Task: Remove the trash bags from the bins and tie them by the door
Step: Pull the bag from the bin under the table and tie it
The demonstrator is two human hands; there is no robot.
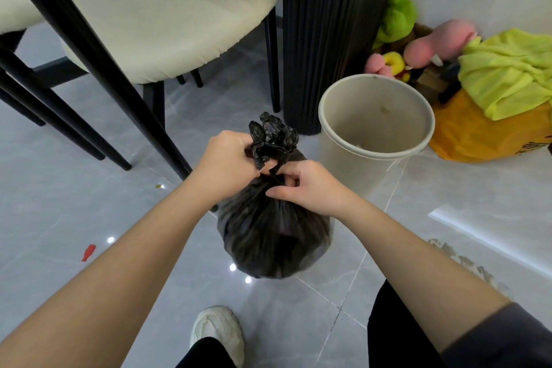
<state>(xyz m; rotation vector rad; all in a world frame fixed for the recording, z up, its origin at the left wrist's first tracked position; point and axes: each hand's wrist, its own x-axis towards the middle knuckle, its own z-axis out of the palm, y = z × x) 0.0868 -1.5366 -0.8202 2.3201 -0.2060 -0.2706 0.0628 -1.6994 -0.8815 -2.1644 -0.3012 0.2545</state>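
L hand (pixel 230 162), R hand (pixel 310 188) pinch bulging bag (pixel 268 236) neck, bin (pixel 373 167) beside

Cream chair (pixel 155 9); plush toys (pixel 397 18) beside black column (pixel 328 24); red scrap (pixel 88 252), maybe balloon.

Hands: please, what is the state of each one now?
Left hand: holds the gathered top of the trash bag.
Right hand: pinches the bag's neck.

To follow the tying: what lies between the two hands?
In the head view, the twisted neck of the trash bag lies between the left hand and the right hand; both hands pinch it.
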